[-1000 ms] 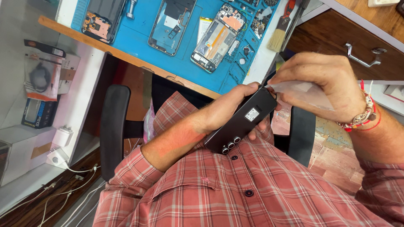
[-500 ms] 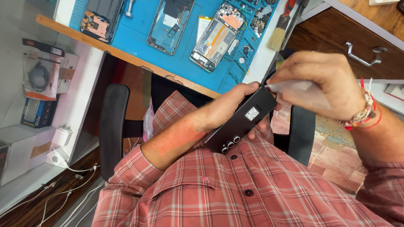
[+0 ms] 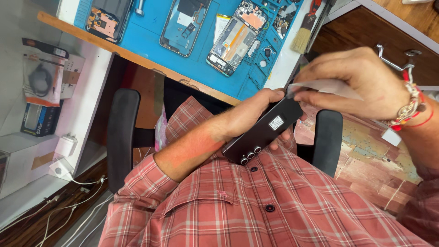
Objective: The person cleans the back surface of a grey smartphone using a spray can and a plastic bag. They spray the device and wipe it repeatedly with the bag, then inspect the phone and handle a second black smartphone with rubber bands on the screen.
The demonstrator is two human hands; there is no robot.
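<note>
The blue work mat (image 3: 151,34) on the bench lay spread with opened phones — a stripped dark chassis (image 3: 104,19) at one end, a bare frame (image 3: 183,23) in the middle and a phone with its boards exposed (image 3: 238,36) beside it — each flat and apart from the others, so that every part stayed within reach. Nearer the body, the black office chair (image 3: 122,137) showed its armrests on both sides of the plaid shirt (image 3: 274,206), and the phone was held over the lap rather than on the crowded mat, close to the chest where both hands could meet on it. The left hand (image 3: 249,112) was closed around the dark smartphone (image 3: 263,135), back side up, with its three camera lenses toward the chest and a small white label on the back; the fingers wrapped its far edge to steady it. The right hand (image 3: 361,82) was pinched narrow on a thin clear film (image 3: 320,87) at the phone's upper end, touching it there; whether the film was stuck to the phone cannot be told. A small brush (image 3: 304,34) lay at the mat's edge, and a drawer handle (image 3: 393,57) stood just behind the right hand — nothing lay between the two hands.
</note>
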